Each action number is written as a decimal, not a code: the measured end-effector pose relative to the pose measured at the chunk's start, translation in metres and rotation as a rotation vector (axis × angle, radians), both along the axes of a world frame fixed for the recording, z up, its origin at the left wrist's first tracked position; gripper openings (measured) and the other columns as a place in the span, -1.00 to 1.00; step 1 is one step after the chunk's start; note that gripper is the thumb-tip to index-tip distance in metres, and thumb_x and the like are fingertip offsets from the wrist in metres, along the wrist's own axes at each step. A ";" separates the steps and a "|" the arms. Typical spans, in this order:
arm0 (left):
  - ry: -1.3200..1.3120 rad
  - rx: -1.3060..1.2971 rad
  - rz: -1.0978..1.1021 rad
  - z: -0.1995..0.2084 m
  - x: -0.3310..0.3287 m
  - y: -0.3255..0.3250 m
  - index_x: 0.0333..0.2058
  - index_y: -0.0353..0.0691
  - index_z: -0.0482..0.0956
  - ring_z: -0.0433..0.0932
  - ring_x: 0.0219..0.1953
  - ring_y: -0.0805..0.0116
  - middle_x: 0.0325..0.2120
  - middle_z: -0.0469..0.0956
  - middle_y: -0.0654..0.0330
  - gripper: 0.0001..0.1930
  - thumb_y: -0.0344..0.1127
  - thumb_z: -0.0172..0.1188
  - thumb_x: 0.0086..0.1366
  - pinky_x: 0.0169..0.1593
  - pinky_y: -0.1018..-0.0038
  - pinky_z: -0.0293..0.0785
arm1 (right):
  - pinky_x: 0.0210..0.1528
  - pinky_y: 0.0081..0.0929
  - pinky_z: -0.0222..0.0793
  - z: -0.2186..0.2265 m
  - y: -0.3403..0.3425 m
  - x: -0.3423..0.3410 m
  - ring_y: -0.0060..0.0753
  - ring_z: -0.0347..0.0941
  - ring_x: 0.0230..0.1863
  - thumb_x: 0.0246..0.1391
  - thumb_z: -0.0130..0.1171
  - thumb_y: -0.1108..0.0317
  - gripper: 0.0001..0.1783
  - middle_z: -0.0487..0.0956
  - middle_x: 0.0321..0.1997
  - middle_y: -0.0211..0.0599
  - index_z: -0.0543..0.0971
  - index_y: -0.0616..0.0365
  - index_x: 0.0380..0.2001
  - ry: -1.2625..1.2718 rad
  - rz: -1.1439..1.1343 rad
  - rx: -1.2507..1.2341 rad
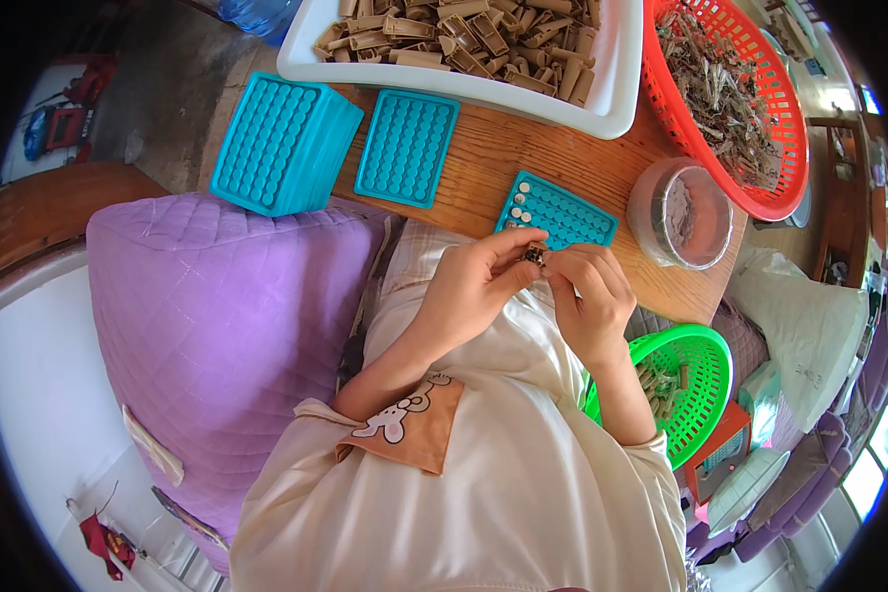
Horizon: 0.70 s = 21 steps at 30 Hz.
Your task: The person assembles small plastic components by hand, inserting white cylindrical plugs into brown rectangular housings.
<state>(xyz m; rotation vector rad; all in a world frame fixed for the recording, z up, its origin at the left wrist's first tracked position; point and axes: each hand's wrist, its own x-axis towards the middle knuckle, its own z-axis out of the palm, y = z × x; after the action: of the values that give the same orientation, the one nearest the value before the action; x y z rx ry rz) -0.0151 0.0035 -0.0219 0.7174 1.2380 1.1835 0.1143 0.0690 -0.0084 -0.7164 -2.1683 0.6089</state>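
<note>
My left hand (479,286) and my right hand (592,296) meet in front of my lap, at the near edge of the wooden table. Between their fingertips is a small dark-and-brown part (535,255), too small to make out its kind. Both hands have thumb and fingers pinched together on it. Just beyond the fingers lies a teal tray (577,222) with rows of round pockets. Several small whitish round pieces (520,213) sit in the pockets at its left end; my fingers hide part of its near edge.
At the back stands a white bin (464,82) of tan plastic shells (508,44). Left are stacked teal trays (266,148) and a single tray (405,148). A red basket (794,128) of thin strips and a clear tub (661,252) stand right. A green basket (705,414) is beside my right forearm.
</note>
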 end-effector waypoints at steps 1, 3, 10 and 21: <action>0.131 -0.011 -0.009 0.000 0.001 -0.001 -0.16 -0.37 0.33 0.44 -0.34 0.51 -0.38 0.47 0.17 -0.67 -0.45 0.07 0.05 -0.29 0.64 0.37 | -0.50 -0.51 0.30 0.003 0.001 0.002 -0.34 0.37 -0.51 -0.39 0.12 0.63 -0.79 0.43 -0.60 -0.31 0.43 0.20 -0.54 -0.068 0.036 -0.092; 0.285 -0.033 -0.058 0.008 0.002 -0.001 -0.18 -0.35 0.35 0.45 -0.37 0.52 -0.43 0.48 0.17 -0.69 -0.46 0.07 0.04 -0.32 0.62 0.37 | -0.48 -0.48 0.30 0.009 0.006 0.003 -0.31 0.36 -0.49 -0.38 0.11 0.62 -0.79 0.43 -0.60 -0.30 0.43 0.19 -0.52 -0.135 0.075 -0.184; 0.314 -0.089 -0.340 0.029 -0.008 0.001 -0.23 -0.30 0.39 0.46 -0.41 0.51 -0.47 0.49 0.16 -0.75 -0.49 0.03 0.05 -0.36 0.60 0.37 | -0.32 -0.41 0.29 0.047 0.043 -0.005 -0.21 0.36 -0.36 -0.39 0.17 0.51 -0.66 0.41 -0.40 -0.18 0.41 0.21 -0.39 -0.371 0.307 -0.634; -0.380 -0.066 -0.025 0.003 -0.027 -0.006 -0.26 -0.25 0.34 0.40 -0.39 0.55 -0.39 0.41 0.24 -0.79 -0.49 -0.05 0.07 -0.33 0.66 0.32 | -0.31 -0.41 0.25 0.041 0.181 -0.059 -0.40 0.41 -0.43 -0.13 0.01 0.39 -0.82 0.47 -0.50 -0.27 0.45 0.12 -0.37 -0.480 -0.075 0.098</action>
<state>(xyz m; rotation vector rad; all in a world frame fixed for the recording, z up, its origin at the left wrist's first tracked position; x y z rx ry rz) -0.0425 -0.0030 -0.0191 0.4317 0.9420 1.1873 0.0554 0.2501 0.0327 -0.9608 -2.5710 0.3078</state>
